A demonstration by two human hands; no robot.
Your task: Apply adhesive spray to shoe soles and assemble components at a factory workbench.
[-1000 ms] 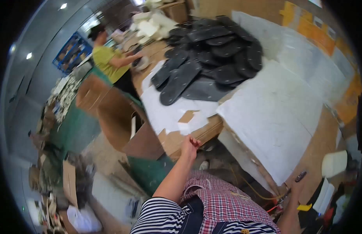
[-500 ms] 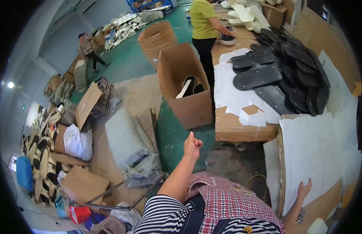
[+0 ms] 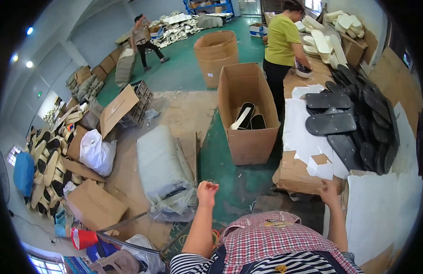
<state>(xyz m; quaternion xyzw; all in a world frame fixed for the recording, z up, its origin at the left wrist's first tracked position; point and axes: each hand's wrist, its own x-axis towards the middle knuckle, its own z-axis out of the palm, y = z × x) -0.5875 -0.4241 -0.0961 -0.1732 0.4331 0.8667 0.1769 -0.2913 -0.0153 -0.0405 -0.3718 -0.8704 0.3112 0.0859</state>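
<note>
In front of my body, over the green floor, my left hand [image 3: 207,194] is raised with its fingers curled in; nothing shows in it. My right hand [image 3: 329,194] reaches forward at the near edge of the cardboard-covered table [image 3: 293,171], fingers apart and holding nothing I can see. Beyond it on that table lies a big pile of black, rounded, sole-shaped pads [image 3: 330,123] with small studs. White sheets [image 3: 296,121] lie partly under the pads. A tall open carton [image 3: 250,146] stands left of the table, with a few black-and-white pieces [image 3: 243,116] inside.
Across the table's far part leans a co-worker in a yellow-green top [image 3: 284,39], hands on a small item. A wrapped grey bundle [image 3: 161,160] lies left of me. Further left are a white sack [image 3: 97,153] and heaped pads [image 3: 45,169]. Another person [image 3: 145,43] walks at the back.
My view has swung, so the table and carton sit further right. My right hand has moved forward from the white-covered surface to the table's near edge. My left hand remains curled.
</note>
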